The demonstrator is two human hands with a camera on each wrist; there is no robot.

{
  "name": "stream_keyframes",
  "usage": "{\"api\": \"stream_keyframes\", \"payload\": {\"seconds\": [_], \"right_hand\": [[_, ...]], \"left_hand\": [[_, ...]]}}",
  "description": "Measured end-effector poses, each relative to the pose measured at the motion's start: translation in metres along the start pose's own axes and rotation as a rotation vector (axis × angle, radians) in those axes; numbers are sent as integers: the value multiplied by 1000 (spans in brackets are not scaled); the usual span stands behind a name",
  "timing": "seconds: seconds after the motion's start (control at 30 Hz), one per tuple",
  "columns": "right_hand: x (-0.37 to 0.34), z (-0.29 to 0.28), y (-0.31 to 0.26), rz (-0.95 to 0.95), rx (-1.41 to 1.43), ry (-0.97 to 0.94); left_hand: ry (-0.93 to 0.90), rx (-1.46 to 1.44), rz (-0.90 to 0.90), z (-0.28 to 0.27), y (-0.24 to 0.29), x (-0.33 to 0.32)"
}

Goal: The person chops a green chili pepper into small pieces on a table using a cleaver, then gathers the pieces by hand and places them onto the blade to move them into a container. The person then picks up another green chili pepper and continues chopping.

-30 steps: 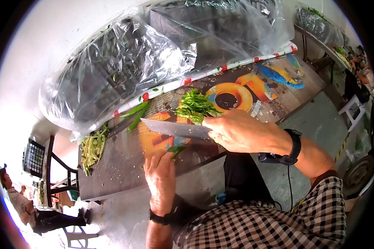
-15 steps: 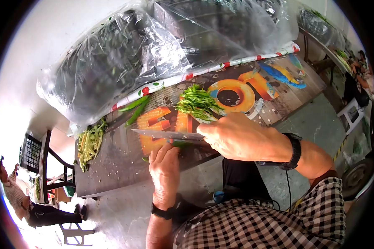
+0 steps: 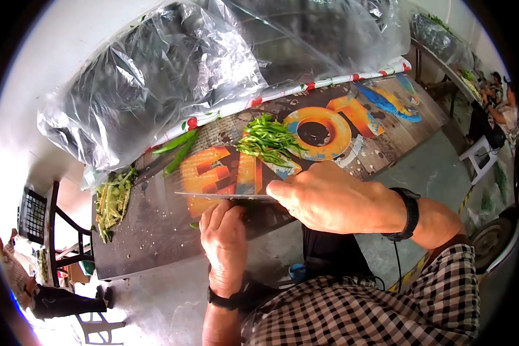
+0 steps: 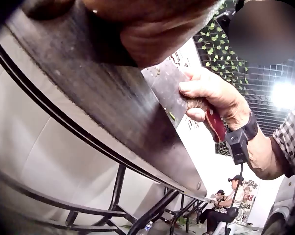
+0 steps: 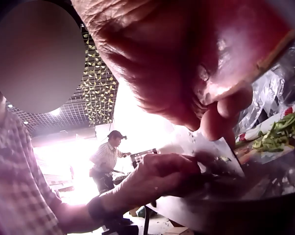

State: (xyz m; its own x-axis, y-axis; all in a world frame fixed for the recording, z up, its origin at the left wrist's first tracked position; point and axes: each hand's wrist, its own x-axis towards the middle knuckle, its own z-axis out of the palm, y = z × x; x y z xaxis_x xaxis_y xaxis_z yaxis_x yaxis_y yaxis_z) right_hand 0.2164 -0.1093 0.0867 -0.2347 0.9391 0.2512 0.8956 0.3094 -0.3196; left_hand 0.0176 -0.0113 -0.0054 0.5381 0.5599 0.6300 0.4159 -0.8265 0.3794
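Observation:
My right hand (image 3: pixel 334 196) grips the red handle (image 4: pixel 215 125) of a broad-bladed kitchen knife (image 3: pixel 225 196). In the head view the blade appears nearly edge-on, pointing left, right at the fingertips of my left hand (image 3: pixel 224 239). Those bent fingers hold a green chili pepper (image 3: pixel 194 225) down on the table near its front edge; only a small green end shows beside them. Farther back lies a pile of shredded green pepper (image 3: pixel 269 140). Two whole green chili peppers (image 3: pixel 180 158) lie left of that pile.
Pale pepper cores and scraps (image 3: pixel 114 199) are heaped at the left of the printed table (image 3: pixel 150 230). Clear plastic sheeting (image 3: pixel 155 75) covers a bulky form along the back. A white stool (image 3: pixel 481 151) stands off to the right. Other people are at both sides.
The knife has turned from showing its broad face to nearly edge-on and come down toward me, over the left fingertips. The pepper's right part is now hidden behind blade and hand.

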Motion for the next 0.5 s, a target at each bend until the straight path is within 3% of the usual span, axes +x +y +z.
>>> {"api": "stream_keyframes", "payload": {"seconds": [0.33, 0.43, 0.5], "right_hand": [[13, -5, 0, -4, 17, -116], [24, 1, 3, -145, 57, -66], [34, 19, 6, -248, 2, 90]], "left_hand": [[-9, -11, -41, -1, 0, -2], [7, -24, -39, 1, 0, 1], [10, -33, -28, 1, 1, 0]]}}
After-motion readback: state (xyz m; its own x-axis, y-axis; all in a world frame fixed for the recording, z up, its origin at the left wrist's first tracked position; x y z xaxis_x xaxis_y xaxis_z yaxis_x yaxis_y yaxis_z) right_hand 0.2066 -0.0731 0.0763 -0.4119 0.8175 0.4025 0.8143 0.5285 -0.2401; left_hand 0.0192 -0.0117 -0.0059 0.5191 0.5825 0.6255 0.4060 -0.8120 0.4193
